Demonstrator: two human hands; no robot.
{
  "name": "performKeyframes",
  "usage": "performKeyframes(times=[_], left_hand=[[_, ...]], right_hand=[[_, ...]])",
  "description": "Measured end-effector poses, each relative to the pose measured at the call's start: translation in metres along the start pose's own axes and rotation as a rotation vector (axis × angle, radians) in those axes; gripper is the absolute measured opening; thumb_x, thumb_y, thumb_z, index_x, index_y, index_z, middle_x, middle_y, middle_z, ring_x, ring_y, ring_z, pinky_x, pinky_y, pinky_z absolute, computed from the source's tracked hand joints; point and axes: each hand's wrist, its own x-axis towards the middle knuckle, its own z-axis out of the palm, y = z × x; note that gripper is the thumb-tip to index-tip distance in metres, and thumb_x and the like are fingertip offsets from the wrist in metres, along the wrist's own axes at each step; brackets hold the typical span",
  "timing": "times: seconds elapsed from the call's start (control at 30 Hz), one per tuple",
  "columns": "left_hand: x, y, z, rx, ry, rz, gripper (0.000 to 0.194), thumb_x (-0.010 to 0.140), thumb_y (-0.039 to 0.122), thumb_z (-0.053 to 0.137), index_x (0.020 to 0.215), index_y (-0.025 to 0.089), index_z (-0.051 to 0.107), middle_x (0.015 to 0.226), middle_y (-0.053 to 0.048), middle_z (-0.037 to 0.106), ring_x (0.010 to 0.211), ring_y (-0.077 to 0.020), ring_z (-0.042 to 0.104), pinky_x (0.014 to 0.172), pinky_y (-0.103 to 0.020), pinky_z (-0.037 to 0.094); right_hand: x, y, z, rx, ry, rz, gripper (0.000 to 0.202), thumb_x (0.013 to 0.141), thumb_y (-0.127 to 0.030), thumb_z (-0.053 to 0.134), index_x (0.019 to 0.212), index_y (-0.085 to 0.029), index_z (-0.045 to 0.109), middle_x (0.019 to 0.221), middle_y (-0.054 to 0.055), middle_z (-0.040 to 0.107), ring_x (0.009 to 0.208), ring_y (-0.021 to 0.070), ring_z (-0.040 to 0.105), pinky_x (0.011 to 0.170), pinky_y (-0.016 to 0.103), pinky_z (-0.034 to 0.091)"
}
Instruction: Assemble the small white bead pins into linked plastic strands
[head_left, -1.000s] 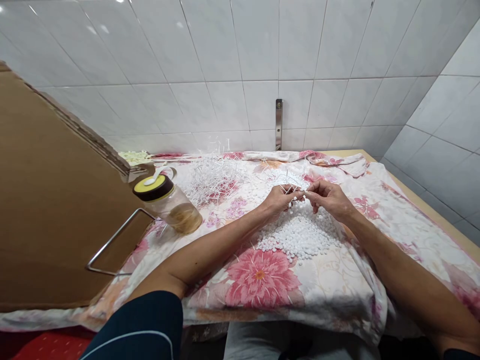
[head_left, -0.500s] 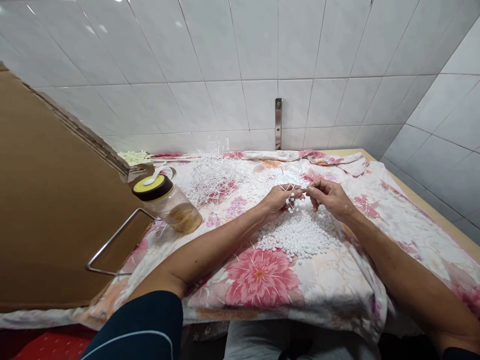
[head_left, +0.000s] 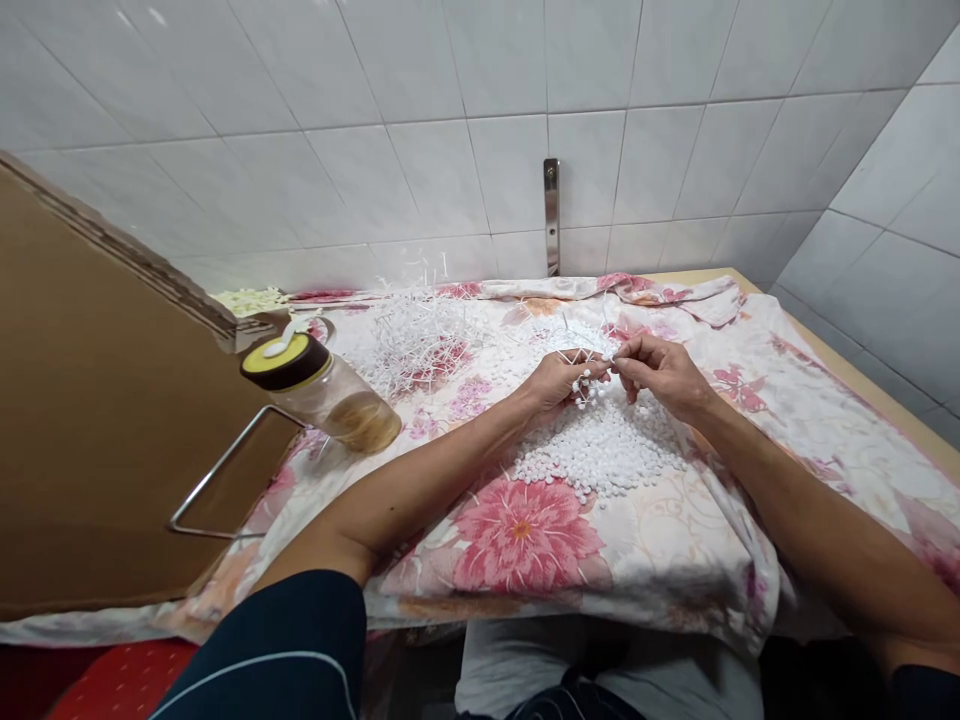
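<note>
My left hand (head_left: pixel 561 382) is closed on a small bunch of thin white sticks with round white beads (head_left: pixel 583 388) at their ends. Fingertips of my right hand (head_left: pixel 661 376) are pinched together and meet those of my left; what they hold is too small to make out. Below both hands a heap of small white beads (head_left: pixel 600 455) lies on the flowered cloth (head_left: pixel 525 535). Behind my left hand, to the left, is a loose pile of thin white sticks (head_left: pixel 424 340).
A bottle with a yellow and black lid (head_left: pixel 352 415) leans at the left. Beside it stand a large cardboard box (head_left: pixel 112 420) and a metal wire frame (head_left: pixel 214 475). Pale yellow pieces (head_left: pixel 251 301) lie behind the box. A tiled wall (head_left: pixel 420 180) with a metal bracket (head_left: pixel 552 215) rises behind.
The view has tilted down slightly, so the wall and table items sit higher in the picture. My hands remain together over the beads, with only slight finger movement.
</note>
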Motion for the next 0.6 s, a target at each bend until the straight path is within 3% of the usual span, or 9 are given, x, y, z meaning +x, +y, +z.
performKeyframes(times=[0.27,0.6], left_hand=[[-0.0026,0.0018,-0.0026,0.079,0.036,0.020,0.042,0.061,0.044,0.092,0.080,0.015,0.067,0.075,-0.001,0.067,0.051,-0.0056,0.043,0.049,-0.023,0.027],[-0.0073,0.0038,0.0012,0.188,0.040,0.085,0.034,0.068,0.039,0.083,0.089,0.015,0.071,0.076,-0.002,0.068,0.052,-0.0064,0.044,0.048,-0.024,0.025]], right_hand=[[-0.0015,0.0012,-0.0003,-0.046,-0.029,0.009,0.035,0.081,-0.049,0.085,0.088,-0.018,0.071,0.062,-0.001,0.063,0.052,0.0127,0.058,0.047,0.029,0.057],[-0.0031,0.0020,0.0036,-0.081,0.031,-0.025,0.042,0.079,-0.055,0.085,0.081,-0.019,0.065,0.059,-0.002,0.063,0.046,0.0113,0.058,0.044,0.027,0.054]])
